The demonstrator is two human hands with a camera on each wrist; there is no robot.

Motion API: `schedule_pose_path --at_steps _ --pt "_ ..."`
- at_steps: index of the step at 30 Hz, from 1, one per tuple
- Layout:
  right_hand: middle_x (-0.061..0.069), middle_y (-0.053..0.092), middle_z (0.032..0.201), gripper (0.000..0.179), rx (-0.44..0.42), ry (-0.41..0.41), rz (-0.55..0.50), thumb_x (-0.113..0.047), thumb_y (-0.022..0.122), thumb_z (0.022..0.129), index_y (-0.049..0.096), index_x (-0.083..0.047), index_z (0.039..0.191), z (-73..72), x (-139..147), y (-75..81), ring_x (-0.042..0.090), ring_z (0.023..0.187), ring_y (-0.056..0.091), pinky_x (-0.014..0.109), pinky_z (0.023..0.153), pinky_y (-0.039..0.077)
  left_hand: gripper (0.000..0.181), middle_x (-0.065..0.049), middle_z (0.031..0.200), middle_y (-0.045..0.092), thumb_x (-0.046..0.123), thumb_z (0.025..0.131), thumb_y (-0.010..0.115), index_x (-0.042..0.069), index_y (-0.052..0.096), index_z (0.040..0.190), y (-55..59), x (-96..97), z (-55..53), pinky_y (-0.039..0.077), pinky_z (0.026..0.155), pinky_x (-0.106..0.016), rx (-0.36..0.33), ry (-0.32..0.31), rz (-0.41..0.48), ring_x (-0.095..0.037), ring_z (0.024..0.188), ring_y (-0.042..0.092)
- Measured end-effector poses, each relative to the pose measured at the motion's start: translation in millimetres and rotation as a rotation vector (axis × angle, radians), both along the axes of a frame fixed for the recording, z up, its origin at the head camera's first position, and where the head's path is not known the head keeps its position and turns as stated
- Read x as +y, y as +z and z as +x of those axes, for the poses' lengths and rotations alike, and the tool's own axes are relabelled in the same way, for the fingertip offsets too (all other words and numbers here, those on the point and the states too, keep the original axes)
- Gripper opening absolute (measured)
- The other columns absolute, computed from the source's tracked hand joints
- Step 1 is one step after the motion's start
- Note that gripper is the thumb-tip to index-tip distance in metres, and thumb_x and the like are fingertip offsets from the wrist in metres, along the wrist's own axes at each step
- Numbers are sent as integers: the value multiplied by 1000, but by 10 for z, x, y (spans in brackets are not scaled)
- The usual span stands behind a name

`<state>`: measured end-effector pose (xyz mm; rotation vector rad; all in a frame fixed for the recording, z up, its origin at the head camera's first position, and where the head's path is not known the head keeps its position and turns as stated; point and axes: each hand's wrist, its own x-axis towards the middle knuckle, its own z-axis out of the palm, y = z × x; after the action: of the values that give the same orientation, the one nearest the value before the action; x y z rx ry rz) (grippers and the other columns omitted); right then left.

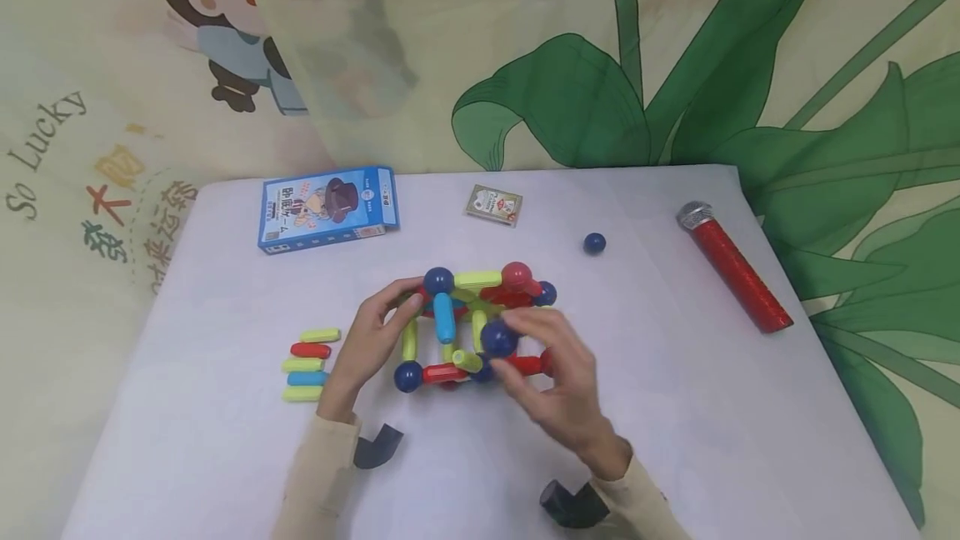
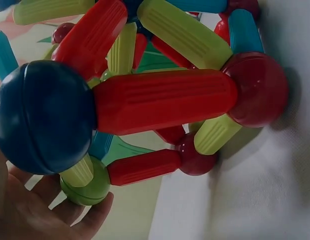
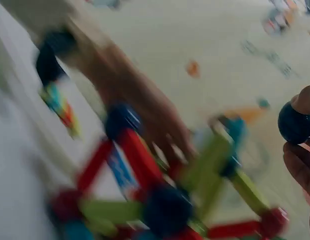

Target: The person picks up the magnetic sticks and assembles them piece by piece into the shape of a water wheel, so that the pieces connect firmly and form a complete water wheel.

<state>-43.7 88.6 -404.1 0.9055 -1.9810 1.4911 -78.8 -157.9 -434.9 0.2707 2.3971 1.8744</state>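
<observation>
A structure of coloured rods and balls stands on the white table in front of me. My left hand holds its upper left corner, beside a blue ball; in the left wrist view the fingers lie behind a green ball of the structure. Between thumb and fingers, my right hand pinches a separate blue ball, in front of the structure's right half. That ball shows apart from the blurred structure in the right wrist view. A yellow-green rod sticks out towards me just below it.
Several loose rods lie in a row left of my left hand. Behind the structure are a blue box, a small card-like packet and a loose blue ball. At the right lies a red microphone.
</observation>
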Motion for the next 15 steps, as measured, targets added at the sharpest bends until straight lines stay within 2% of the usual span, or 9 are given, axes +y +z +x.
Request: schedule_pose_path --at_steps 2,4,9,13,15 --pt "18 58 112 41 39 57 22 -20 66 91 55 6 119 100 -180 -7 22 105 58 21 92 49 35 -12 129 59 21 99 52 6 56 130 -3 12 -3 31 107 -58 6 -7 9 -28 122 50" --pt "17 58 111 41 46 73 39 -21 67 91 54 6 120 143 -292 -52 23 102 58 22 93 49 34 -11 129 59 21 99 52 6 57 129 -8 20 -4 31 107 -58 11 -7 10 -27 121 50" --pt "14 58 111 45 -7 66 70 -20 70 89 52 4 122 134 -395 -167 22 103 58 23 94 49 33 -10 129 59 21 99 52 7 57 129 -27 21 -1 29 108 -60 18 6 1 -27 124 49" --pt "14 57 112 48 -19 71 77 -13 74 84 52 4 124 125 -415 -210 22 104 58 24 93 49 34 -10 131 58 23 99 52 8 58 129 -28 19 4 30 107 -60 12 12 -8 -27 125 48" --pt "15 57 114 49 -29 69 86 -15 73 85 51 5 125 123 -421 -221 23 105 57 26 92 50 34 -9 132 58 24 99 53 9 58 129 -27 15 9 30 107 -60 8 15 -9 -27 126 48"
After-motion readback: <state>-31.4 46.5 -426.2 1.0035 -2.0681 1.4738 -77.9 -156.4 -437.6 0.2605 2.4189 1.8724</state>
